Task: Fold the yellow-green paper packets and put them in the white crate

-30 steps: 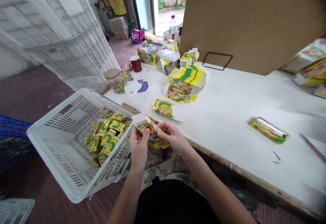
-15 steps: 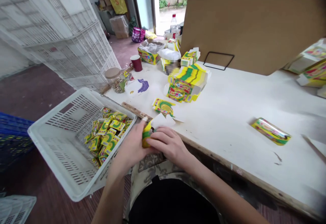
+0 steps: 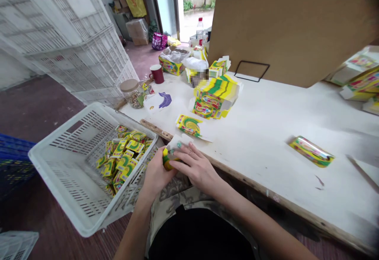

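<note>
Just off the table's front edge, my left hand (image 3: 158, 174) is wrapped round a small yellow-and-green carton (image 3: 167, 161). A white flap (image 3: 177, 141) of the carton stands up on its far side. My right hand (image 3: 197, 167) grips the same carton from the right, its fingers lying over the open end and flap; what is inside is hidden. Beyond my hands a flat yellow-green carton (image 3: 189, 125) rests on the table, with a stack of flattened cartons (image 3: 214, 96) behind it. To the left, a white plastic crate (image 3: 63, 189) holds several filled-looking small cartons (image 3: 126, 159).
A shiny wrapped packet (image 3: 311, 151) lies on the white table (image 3: 266, 126) at right. A large cardboard sheet (image 3: 284, 27) stands at the back. A lidded jar (image 3: 132, 93), a dark red mug (image 3: 156, 74) and a bottle (image 3: 200, 31) occupy the far left. Stacked white crates (image 3: 79, 51) rise beyond.
My right hand's fingers have shifted up over the carton's white flap, which now leans more over the opening. Both hands stay on the carton. The view has shifted slightly.
</note>
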A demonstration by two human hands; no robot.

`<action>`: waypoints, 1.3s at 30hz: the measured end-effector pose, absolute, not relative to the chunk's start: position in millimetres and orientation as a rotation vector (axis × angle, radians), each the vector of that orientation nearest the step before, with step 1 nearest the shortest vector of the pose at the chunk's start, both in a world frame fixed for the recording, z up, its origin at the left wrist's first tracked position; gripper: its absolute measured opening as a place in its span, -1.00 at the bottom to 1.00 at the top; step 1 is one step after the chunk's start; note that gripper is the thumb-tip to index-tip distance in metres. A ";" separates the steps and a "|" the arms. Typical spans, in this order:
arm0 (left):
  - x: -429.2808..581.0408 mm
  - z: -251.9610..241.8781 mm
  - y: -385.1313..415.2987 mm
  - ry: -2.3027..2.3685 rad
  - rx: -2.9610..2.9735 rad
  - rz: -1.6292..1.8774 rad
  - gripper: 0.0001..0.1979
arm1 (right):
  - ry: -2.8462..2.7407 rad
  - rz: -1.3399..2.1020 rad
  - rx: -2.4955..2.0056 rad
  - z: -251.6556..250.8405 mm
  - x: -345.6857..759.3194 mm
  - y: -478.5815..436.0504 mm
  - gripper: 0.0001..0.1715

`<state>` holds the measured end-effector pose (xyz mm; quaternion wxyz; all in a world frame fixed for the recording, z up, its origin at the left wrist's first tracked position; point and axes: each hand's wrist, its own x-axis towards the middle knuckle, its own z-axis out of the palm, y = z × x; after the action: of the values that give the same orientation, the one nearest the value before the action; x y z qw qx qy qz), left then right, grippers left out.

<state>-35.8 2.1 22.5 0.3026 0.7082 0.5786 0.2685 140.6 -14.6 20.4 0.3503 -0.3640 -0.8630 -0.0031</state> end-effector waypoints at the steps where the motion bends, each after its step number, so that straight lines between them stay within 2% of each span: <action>1: -35.8 21.9 2.1 1.540 1.873 0.710 -0.48 | -2.232 -0.002 -0.941 20.5 140.4 -14.6 -0.66; 6: -37.5 16.0 0.7 1.585 1.868 0.747 -0.36 | -2.108 0.144 -0.891 15.7 143.7 -17.6 -0.66; 10: -33.4 13.5 -2.5 1.625 1.891 0.834 -0.23 | -1.395 0.627 -1.122 6.9 141.3 -17.4 -0.65; 14: -23.2 13.8 -6.2 1.441 2.040 0.850 -0.30 | -1.141 1.290 -0.984 5.7 130.0 -11.5 -0.54; 18: -19.2 12.7 -8.8 1.458 2.162 0.823 -0.40 | -0.911 1.561 -0.914 11.9 125.8 -7.1 -0.57; 23: -20.1 13.0 -11.3 1.470 2.290 0.844 -0.38 | -0.617 1.976 -0.726 13.5 135.3 -3.1 -0.49; 26: -20.1 17.4 -12.9 1.389 2.320 0.763 -0.41 | -0.738 1.981 -0.700 13.4 140.5 -3.7 -0.37; 28: -20.5 20.6 -12.7 1.327 2.285 0.682 -0.41 | -0.922 1.869 -0.775 14.1 141.8 -7.3 -0.35; 31: -21.1 20.7 -8.7 1.307 2.106 0.586 -0.36 | -1.350 1.467 -0.964 14.4 140.0 -17.0 -0.34; 33: -20.4 16.2 -4.7 1.285 2.048 0.559 -0.40 | -1.613 1.169 -1.034 12.3 136.6 -23.2 -0.31; 36: -17.2 7.1 -1.6 1.279 2.141 0.594 -0.51 | -1.717 0.919 -1.059 6.2 132.3 -26.1 -0.44; 39: -16.5 5.0 -5.0 1.473 2.064 0.731 -0.38 | -1.568 0.813 -1.089 1.1 134.4 -21.5 -0.52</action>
<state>-16.5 -5.0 5.0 0.2487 0.7576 0.5407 0.2681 134.4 -21.5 1.1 0.5081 -0.4520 -0.6508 0.3374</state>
